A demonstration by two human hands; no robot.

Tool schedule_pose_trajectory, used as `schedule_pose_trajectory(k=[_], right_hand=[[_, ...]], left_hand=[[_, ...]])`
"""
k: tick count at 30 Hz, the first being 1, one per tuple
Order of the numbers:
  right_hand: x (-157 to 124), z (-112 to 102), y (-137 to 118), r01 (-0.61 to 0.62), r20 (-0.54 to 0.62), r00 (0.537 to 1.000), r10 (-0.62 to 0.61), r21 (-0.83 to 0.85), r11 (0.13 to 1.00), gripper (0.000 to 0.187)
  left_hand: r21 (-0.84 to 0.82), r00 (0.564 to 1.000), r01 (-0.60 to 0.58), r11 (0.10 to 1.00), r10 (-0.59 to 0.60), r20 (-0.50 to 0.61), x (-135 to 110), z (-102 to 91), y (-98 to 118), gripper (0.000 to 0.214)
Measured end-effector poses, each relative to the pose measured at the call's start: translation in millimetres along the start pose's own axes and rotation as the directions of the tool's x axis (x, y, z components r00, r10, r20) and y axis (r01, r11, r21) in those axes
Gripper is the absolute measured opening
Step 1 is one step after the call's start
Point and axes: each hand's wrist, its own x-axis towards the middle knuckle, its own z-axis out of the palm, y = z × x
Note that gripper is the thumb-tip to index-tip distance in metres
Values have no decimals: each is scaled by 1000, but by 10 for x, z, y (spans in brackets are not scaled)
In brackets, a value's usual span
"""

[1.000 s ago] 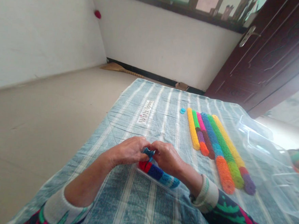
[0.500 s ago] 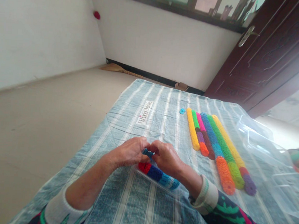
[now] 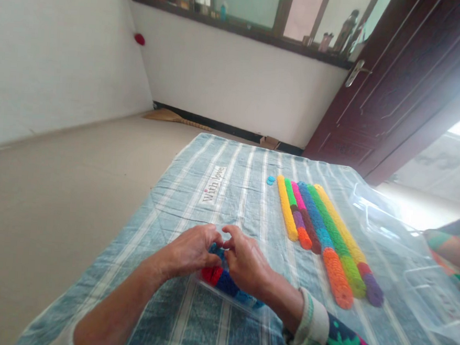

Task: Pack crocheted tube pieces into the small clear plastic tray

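My left hand (image 3: 191, 251) and my right hand (image 3: 245, 260) meet over a row of crocheted discs (image 3: 226, 285) in red, dark blue and light blue. The row lies in a clear plastic sleeve on a striped blue-and-white cloth (image 3: 174, 289). Blue discs (image 3: 215, 251) sit under my left fingertips, partly hidden by both hands. My right fingers spread just beside them. To the right lie several long multicoloured disc rods (image 3: 328, 237), side by side, and one loose blue disc (image 3: 271, 180) lies beyond them.
A clear plastic box (image 3: 400, 247) lies at the cloth's right side, and a patterned fabric (image 3: 445, 245) shows at the far right edge. Beyond the cloth's far edge are a tiled floor, a broom (image 3: 171, 117) along the wall, and a dark wooden door (image 3: 377, 93).
My hands have moved down onto the disc row, and the blue discs sit lower against it. My right fingers have spread a little. The whole view has shifted as my head moved.
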Motion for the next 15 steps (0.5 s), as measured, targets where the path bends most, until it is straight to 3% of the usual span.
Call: schedule_pose_trajectory(k=[7, 15], right_hand=[[42, 11, -8, -15, 32, 999, 15, -3, 1000, 66], [48, -25, -46, 140, 15, 990, -139, -111, 984, 46]], left_hand=[[-97, 1000, 3, 995, -2, 7, 2, -36, 6, 27], [-193, 983, -174, 966, 182, 24, 26, -34, -61, 22]])
